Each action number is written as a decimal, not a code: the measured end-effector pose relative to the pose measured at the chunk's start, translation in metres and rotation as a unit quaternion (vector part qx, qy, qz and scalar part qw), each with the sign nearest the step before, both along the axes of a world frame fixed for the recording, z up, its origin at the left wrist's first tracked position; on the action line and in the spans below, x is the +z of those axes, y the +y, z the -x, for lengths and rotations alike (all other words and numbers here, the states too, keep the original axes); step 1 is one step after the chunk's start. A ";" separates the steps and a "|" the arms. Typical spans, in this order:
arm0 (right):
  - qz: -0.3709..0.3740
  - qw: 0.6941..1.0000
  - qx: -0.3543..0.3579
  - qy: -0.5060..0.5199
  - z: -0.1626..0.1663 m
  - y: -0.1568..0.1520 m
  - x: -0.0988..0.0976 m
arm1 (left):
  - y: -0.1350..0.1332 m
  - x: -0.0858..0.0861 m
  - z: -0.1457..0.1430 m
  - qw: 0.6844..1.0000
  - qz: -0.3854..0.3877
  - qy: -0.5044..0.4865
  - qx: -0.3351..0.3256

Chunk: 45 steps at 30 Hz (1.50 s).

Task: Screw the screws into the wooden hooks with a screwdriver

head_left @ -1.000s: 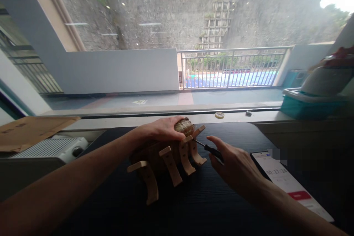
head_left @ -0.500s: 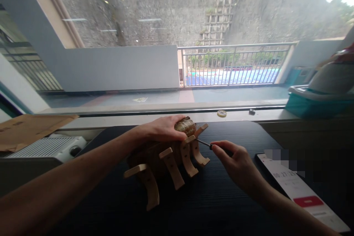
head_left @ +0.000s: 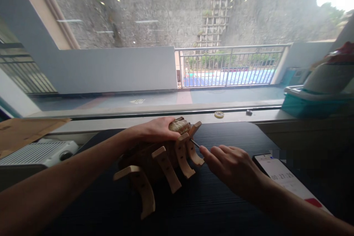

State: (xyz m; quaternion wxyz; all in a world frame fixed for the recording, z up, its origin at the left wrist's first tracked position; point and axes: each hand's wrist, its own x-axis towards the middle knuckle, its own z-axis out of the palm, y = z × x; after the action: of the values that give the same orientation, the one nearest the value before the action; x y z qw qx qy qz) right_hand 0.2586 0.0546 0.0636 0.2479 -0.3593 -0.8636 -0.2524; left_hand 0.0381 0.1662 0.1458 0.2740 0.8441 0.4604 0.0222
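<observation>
A wooden rack with several curved hooks lies on its side on the dark table. My left hand presses down on its far end, fingers curled over a roll of tape that sits on the rack. My right hand is closed around a thin screwdriver. Only the metal tip shows, and it points into the rack between the far hooks.
A phone with a running timer lies on the table at the right. A white appliance and cardboard sit at the left. On the window sill are a small round object and a teal box.
My right hand went from open beside the screwdriver to closed on it, then slid left so the tip sits at the rack. The view shifted slightly right.
</observation>
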 end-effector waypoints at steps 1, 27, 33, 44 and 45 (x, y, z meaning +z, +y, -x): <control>0.027 0.998 0.004 0.061 0.002 0.002 -0.007 | 0.001 0.000 0.000 1.000 0.000 -0.002 -0.004; 0.293 0.887 -0.116 0.336 0.008 0.004 -0.012 | 0.001 -0.005 0.001 1.000 0.009 -0.009 0.016; 0.394 0.816 -0.122 0.406 0.007 0.002 -0.008 | 0.000 -0.005 -0.001 1.000 0.004 -0.005 0.029; 0.101 0.986 -0.089 0.100 0.007 0.005 -0.003 | 0.002 -0.007 0.003 1.000 0.006 -0.015 0.009; 0.159 0.965 -0.092 0.187 0.008 0.006 -0.006 | 0.001 -0.006 0.003 1.000 0.002 -0.010 0.007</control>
State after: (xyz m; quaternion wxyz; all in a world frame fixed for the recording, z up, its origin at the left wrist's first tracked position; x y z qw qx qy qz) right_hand 0.2508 0.0605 0.0575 0.3203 -0.5127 -0.7941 -0.0624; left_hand 0.0355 0.1675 0.1395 0.2801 0.8400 0.4635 0.0320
